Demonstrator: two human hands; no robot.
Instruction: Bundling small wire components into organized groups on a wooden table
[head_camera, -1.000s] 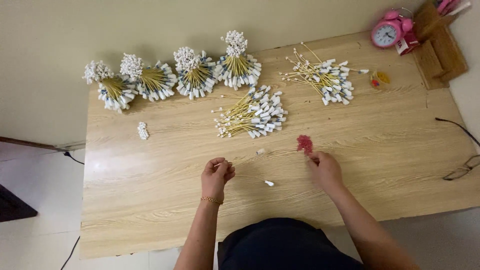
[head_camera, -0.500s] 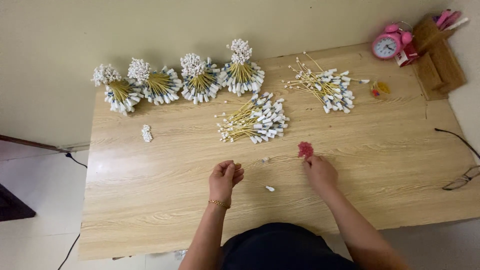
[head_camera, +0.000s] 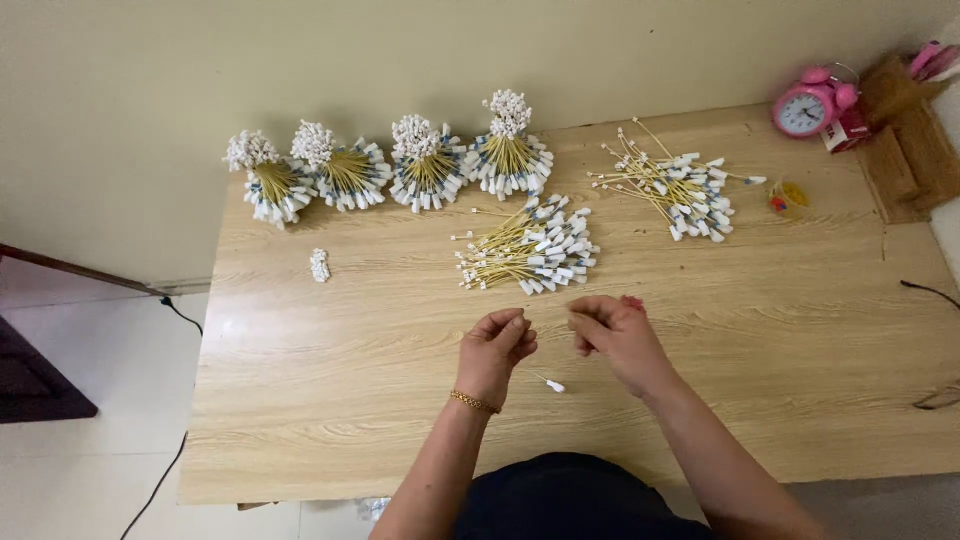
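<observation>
Head view, four tied bundles (head_camera: 430, 165) (two loose piles (head_camera: 530, 245))

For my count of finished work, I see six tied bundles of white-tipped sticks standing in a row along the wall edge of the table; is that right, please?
Not quite: the head view shows four tied bundles in that row along the wall edge of the table, not six. The two other heaps lie loose nearer the middle.

Both forearms reach in from the near edge and converge over mid-scene. The left hand (head_camera: 497, 350) is loosely curled, thumb meeting fingertips in a pinch, a gold bracelet at its wrist. The right hand (head_camera: 615, 335), just beside it, is likewise curled, fingers pointing left.
</observation>
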